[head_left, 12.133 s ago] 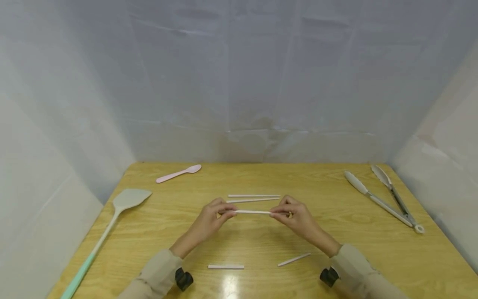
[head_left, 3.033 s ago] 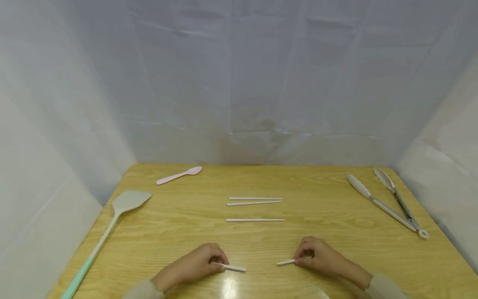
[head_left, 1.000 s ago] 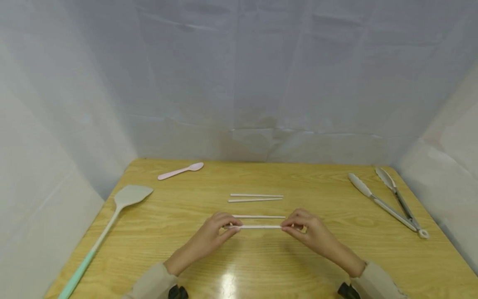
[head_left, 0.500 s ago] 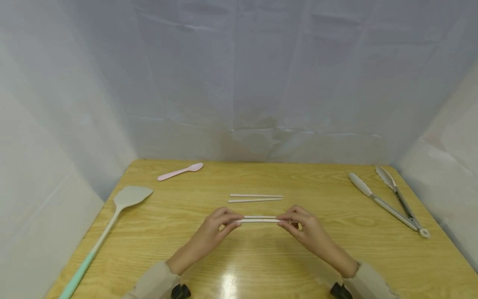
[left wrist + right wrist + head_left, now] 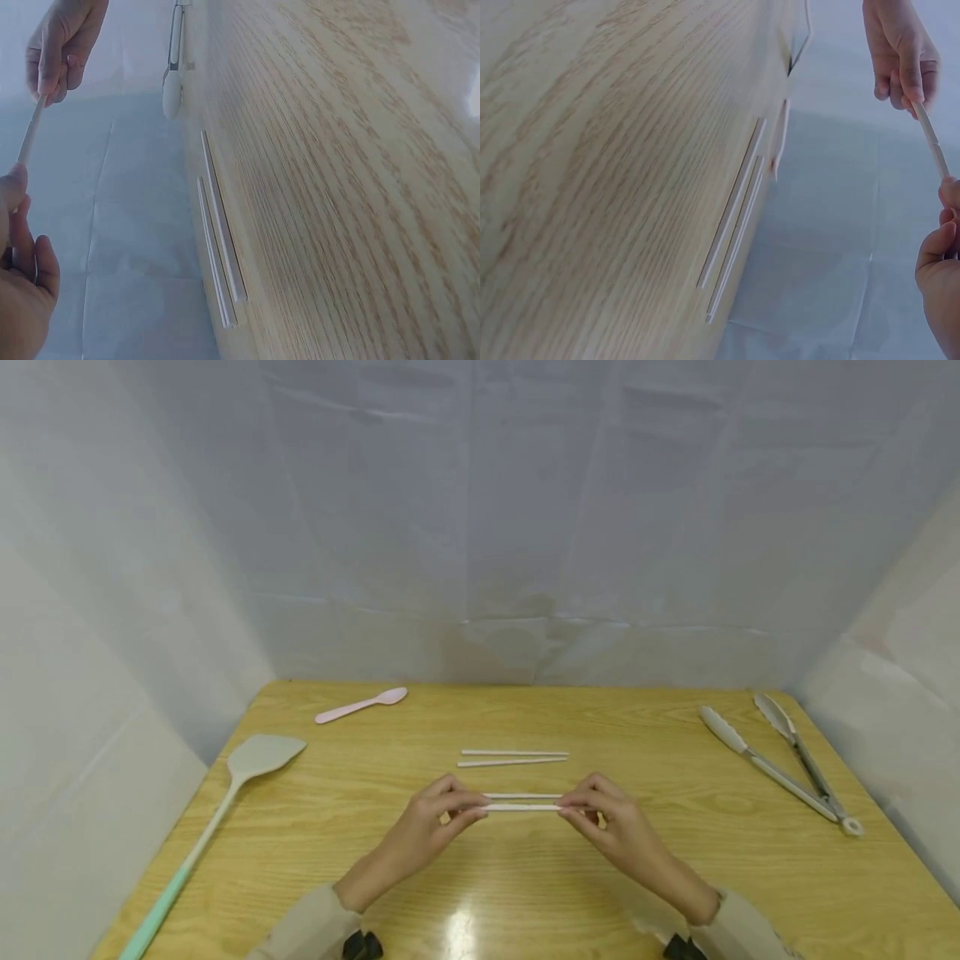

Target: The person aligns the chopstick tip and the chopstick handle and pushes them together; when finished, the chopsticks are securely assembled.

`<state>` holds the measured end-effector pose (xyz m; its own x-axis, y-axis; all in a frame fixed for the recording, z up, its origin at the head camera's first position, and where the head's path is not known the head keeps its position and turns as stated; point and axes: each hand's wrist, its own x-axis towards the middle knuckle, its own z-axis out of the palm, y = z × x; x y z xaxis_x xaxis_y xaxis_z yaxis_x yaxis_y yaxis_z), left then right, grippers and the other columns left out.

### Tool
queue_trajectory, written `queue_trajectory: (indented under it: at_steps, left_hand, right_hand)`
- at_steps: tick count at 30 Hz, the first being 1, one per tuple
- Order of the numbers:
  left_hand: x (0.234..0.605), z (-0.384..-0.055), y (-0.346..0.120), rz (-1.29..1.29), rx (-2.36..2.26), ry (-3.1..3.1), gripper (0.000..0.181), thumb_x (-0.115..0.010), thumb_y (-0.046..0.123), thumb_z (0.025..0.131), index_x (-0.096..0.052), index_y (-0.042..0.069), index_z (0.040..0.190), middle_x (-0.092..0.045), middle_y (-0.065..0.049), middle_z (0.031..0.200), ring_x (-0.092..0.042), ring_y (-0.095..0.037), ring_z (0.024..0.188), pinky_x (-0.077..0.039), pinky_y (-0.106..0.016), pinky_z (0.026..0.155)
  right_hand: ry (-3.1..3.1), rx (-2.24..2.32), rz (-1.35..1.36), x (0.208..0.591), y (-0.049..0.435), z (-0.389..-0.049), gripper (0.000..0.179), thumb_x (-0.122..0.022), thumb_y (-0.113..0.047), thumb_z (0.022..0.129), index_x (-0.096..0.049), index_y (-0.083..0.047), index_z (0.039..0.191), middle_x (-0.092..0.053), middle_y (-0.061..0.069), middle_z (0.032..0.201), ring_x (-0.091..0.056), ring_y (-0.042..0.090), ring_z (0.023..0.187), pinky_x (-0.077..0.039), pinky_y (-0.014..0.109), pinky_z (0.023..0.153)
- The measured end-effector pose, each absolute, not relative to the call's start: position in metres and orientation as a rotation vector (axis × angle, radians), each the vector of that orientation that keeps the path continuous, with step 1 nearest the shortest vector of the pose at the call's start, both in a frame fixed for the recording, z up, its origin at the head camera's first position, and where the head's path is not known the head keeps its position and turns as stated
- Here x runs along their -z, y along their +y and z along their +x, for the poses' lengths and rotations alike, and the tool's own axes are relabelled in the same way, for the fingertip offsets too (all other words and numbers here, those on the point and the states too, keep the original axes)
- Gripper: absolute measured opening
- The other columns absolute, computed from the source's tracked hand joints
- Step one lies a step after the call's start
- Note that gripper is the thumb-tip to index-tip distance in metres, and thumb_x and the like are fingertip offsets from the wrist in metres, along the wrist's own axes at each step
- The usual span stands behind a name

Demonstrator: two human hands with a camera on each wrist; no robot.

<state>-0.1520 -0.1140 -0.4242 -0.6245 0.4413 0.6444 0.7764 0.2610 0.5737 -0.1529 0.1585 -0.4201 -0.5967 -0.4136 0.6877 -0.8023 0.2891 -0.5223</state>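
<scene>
Between both hands a slim white chopstick (image 5: 522, 808) is held level above the table. My left hand (image 5: 438, 818) pinches its left end between thumb and fingers; my right hand (image 5: 611, 814) pinches the other end. A small seam shows partway along the chopstick (image 5: 933, 139) in the right wrist view. Just behind it in the head view lies another white chopstick (image 5: 522, 796), its ends hidden by the fingers. Farther back, an upper chopstick (image 5: 514, 752) and a lower chopstick (image 5: 512, 763) lie side by side, nearly parallel.
On the wooden table (image 5: 517, 893), a pink spoon (image 5: 362, 705) lies back left. A spatula (image 5: 258, 755) with a mint handle runs along the left edge. Spread tongs (image 5: 780, 768) lie at the right. Pale sheeting (image 5: 480, 527) hangs behind and at both sides.
Three seconds ago each hand held a short stick piece; now both hold one full-length chopstick. It has shifted slightly away from me over the last second. The chopstick held 12 seconds ago lies on the table.
</scene>
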Motion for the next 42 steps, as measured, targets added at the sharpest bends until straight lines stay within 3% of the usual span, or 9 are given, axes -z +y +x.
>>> queue_trajectory:
  at_steps: [8,24,36,42]
  left_hand:
    - [0.423,-0.151,-0.111,-1.153,1.304,-2.118,0.015,-0.067,0.001,0.084,-0.070,-0.001,0.099,-0.054,-0.003,0.081,-0.049,-0.008,0.066,-0.045,-0.015,0.057]
    - [0.428,-0.156,-0.109,-1.163,1.318,-2.027,0.014,-0.068,0.001,0.083,-0.070,-0.005,0.096,-0.054,-0.006,0.079,-0.049,-0.009,0.062,-0.042,-0.013,0.055]
    - [0.427,-0.157,-0.105,-1.102,1.253,-2.136,0.016,-0.070,-0.002,0.081,-0.071,0.000,0.096,-0.053,-0.001,0.079,-0.049,-0.008,0.066,-0.043,-0.013,0.058]
    - [0.432,-0.158,-0.110,-1.027,1.241,-2.250,0.018,-0.070,0.000,0.082,-0.071,0.002,0.100,-0.058,-0.002,0.086,-0.057,-0.011,0.076,-0.049,-0.020,0.062]
  right_hand:
    - [-2.097,-1.221,1.115,0.421,0.159,-0.154,0.006,-0.067,-0.007,0.087,-0.069,-0.003,0.092,-0.055,0.003,0.081,-0.042,0.005,0.060,-0.037,0.014,0.051]
    - [-2.104,-1.234,1.137,0.417,0.155,-0.153,0.023,-0.056,-0.025,0.096,-0.068,-0.006,0.093,-0.053,-0.001,0.083,-0.039,0.004,0.059,-0.036,0.012,0.052]
    - [-2.146,-1.146,1.130,0.422,0.161,-0.161,0.008,-0.067,-0.009,0.088,-0.068,-0.004,0.094,-0.055,0.003,0.086,-0.041,0.005,0.063,-0.037,0.013,0.054]
    - [-2.191,-1.133,1.106,0.428,0.166,-0.170,0.013,-0.071,0.001,0.081,-0.070,-0.004,0.093,-0.055,0.001,0.086,-0.040,0.005,0.063,-0.037,0.016,0.054]
